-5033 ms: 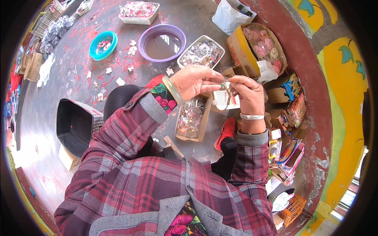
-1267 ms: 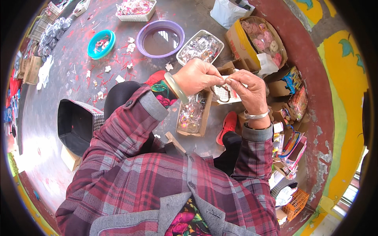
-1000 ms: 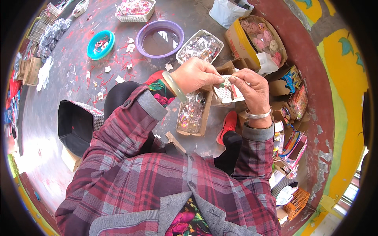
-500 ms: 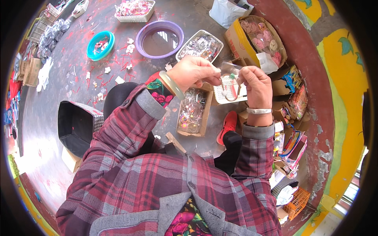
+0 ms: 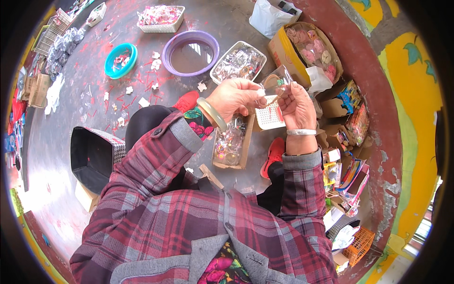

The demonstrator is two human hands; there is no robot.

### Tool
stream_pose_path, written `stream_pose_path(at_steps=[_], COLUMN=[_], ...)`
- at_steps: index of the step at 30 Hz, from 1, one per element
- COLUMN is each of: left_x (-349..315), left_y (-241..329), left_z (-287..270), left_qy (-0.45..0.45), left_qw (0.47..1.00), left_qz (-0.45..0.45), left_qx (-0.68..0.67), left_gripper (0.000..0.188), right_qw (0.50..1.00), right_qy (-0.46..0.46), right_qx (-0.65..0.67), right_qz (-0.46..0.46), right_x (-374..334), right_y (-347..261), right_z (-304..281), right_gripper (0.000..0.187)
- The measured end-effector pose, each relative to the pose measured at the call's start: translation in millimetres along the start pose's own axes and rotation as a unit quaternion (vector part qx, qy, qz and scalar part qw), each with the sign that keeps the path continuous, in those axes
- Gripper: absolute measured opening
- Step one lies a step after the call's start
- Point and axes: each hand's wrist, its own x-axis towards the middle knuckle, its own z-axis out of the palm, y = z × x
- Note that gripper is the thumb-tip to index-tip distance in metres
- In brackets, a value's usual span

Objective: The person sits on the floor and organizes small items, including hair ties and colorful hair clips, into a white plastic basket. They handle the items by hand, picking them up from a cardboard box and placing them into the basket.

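Observation:
Over the boxes, my left hand [image 5: 235, 98] pinches one edge of a small clear plastic bag [image 5: 284, 75]. The opposite side of the bag is gripped by my right hand [image 5: 300, 112], its fingers bent behind the film. Through the plastic shows a thin tan loop with a small green piece on it; I cannot make out its exact kind. Just beneath the hands sits a white perforated basket [image 5: 268, 116] with something red at its side. A cardboard box [image 5: 246, 154] of small clear-packed trinkets lies below my left hand.
Ahead stand a white basket of packets [image 5: 241, 59], a purple basin of water [image 5: 189, 34], a teal basin [image 5: 120, 60] and a carton of pink pieces [image 5: 283, 49]. A black-lined bin [image 5: 92, 156] is at left. Cartons and an orange crate [image 5: 360, 244] line the right wall.
Both hands have come slightly lower and nearer to me. My right hand has turned its palm more inward, and the clear bag now shows spread wider above the fingers.

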Motion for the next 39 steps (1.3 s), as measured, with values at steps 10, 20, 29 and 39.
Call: stream_pose_path(at_steps=[10,20,29,39], left_x=[-3.7,1.4,6.4,-1.5], left_y=[10.2,-0.4,-10.3,1.6], left_z=[-3.9,-0.6,-1.3,1.2], left_qy=[0.020,0.039,0.073,0.016], left_qw=[0.977,0.998,0.992,0.999], left_qz=[0.082,0.028,0.082,-0.017], left_qx=[0.197,0.031,-0.054,-0.031], left_gripper=[0.026,0.023,0.020,0.021], right_qw=[0.989,0.978,0.984,0.990], right_qy=[-0.020,-0.014,-0.002,0.016], right_qx=[-0.147,-0.203,-0.165,-0.132], right_qz=[-0.012,-0.041,-0.061,-0.051], right_x=[-8.3,-12.8,-10.9,-6.1], right_y=[-17.7,-11.1,2.7,7.1], right_z=[17.8,18.9,20.8,16.0], right_gripper=[0.021,0.019,0.019,0.019])
